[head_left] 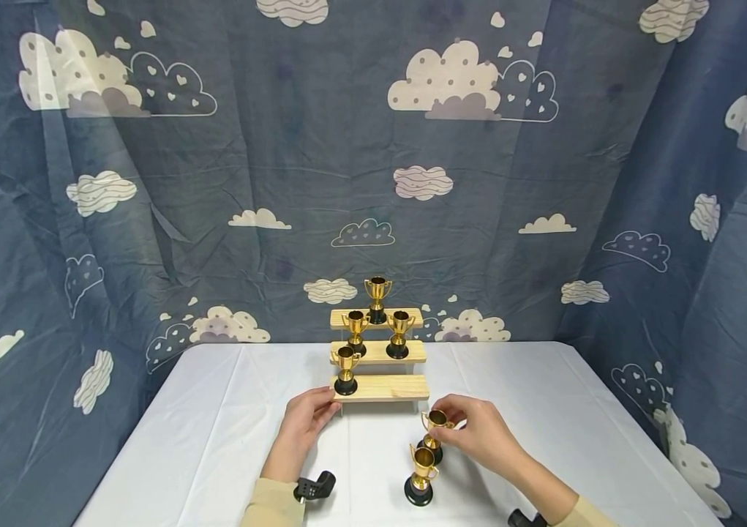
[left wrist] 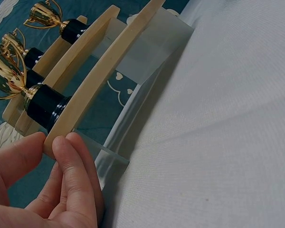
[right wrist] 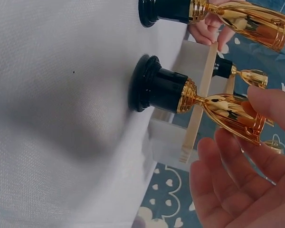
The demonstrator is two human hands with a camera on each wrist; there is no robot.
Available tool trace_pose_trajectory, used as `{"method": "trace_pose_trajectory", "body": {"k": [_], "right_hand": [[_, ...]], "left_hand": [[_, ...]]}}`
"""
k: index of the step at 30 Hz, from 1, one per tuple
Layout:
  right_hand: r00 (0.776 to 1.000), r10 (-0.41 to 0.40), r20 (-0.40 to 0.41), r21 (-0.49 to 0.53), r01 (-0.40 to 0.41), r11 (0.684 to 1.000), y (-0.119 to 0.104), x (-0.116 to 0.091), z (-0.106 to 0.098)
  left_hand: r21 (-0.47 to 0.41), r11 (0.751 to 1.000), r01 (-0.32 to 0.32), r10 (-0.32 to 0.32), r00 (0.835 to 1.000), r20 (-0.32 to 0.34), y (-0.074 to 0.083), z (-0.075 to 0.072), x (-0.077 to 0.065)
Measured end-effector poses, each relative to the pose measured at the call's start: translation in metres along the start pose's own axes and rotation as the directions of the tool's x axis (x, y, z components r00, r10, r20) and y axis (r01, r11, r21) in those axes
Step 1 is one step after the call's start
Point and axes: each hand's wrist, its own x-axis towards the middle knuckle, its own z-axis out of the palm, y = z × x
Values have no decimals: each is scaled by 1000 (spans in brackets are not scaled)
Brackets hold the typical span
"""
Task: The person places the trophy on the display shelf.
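A three-step display stand with wooden shelves (head_left: 386,389) and clear supports stands at the table's back. My left hand (head_left: 306,423) pinches the left end of its lowest shelf between thumb and fingers. With my right hand (head_left: 481,433) I grip the cup of a small gold trophy (right wrist: 168,90) with a black base, held upright close over the cloth. A second gold trophy (head_left: 421,476) stands on the table just in front of it. On the stand, one trophy (head_left: 345,369) is at the lowest shelf's left, two are on the middle shelf, and one trophy (head_left: 377,298) tops it.
A white cloth covers the table (head_left: 228,439). Behind and at the sides hangs a blue curtain (head_left: 320,168) with printed clouds. Black wrist cameras sit on both wrists, the left camera (head_left: 315,486) above the cloth.
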Motion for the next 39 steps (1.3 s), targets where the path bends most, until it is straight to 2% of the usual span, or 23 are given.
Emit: {"method": "trace_pose_trajectory", "body": {"k": [5, 39], "right_hand": [[1000, 18, 3, 1, -18, 1000, -1, 1, -1], [1000, -20, -24, 57, 21, 998, -15, 9, -9]], "left_hand": [[-9, 1000, 2, -2, 1000, -6, 0, 0, 0], [8, 1000, 7, -7, 1000, -7, 1, 1, 0]]}}
